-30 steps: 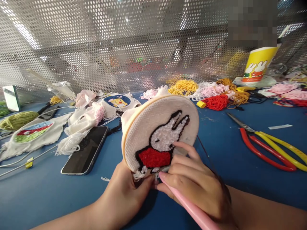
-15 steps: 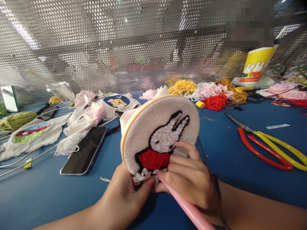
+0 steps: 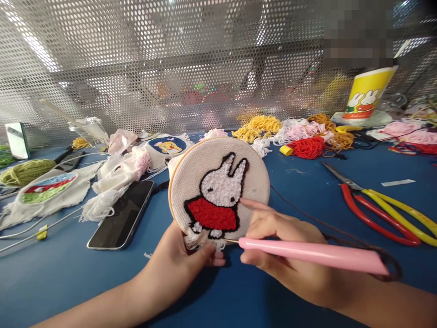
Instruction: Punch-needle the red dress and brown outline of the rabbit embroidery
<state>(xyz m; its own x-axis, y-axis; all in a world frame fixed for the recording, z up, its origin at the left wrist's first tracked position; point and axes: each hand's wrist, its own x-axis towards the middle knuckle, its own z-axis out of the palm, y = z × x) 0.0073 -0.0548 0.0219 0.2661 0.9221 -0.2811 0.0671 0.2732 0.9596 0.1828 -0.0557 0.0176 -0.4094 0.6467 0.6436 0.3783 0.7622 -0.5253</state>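
Observation:
My left hand (image 3: pixel 186 257) grips the lower edge of a round embroidery hoop (image 3: pixel 173 182), thumb in front near the frayed white fabric. On its cream cloth is a tufted rabbit (image 3: pixel 220 191) with a white head, red dress and black outline. My right hand (image 3: pixel 290 255) is closed around a pink punch needle (image 3: pixel 307 253), its thin metal tip at the rabbit's feet. Whether the tip pierces the cloth I cannot tell. Dark yarn (image 3: pixel 394 269) loops from the handle's back end. My right index finger reaches to the cloth beside the rabbit's head.
A phone (image 3: pixel 121 216) and finished yarn pieces (image 3: pixel 49 187) lie to the left. Red scissors (image 3: pixel 375 214) and yellow-handled scissors (image 3: pixel 401 209) lie right. Yarn heaps (image 3: pixel 307 146) and a yellow cup (image 3: pixel 368 93) stand before the perforated metal screen (image 3: pixel 205 54).
The hoop has turned upright and shifted slightly left, facing me more squarely. The punch needle's handle has swung from pointing down toward me to lying almost level to the right, its metal tip now visible.

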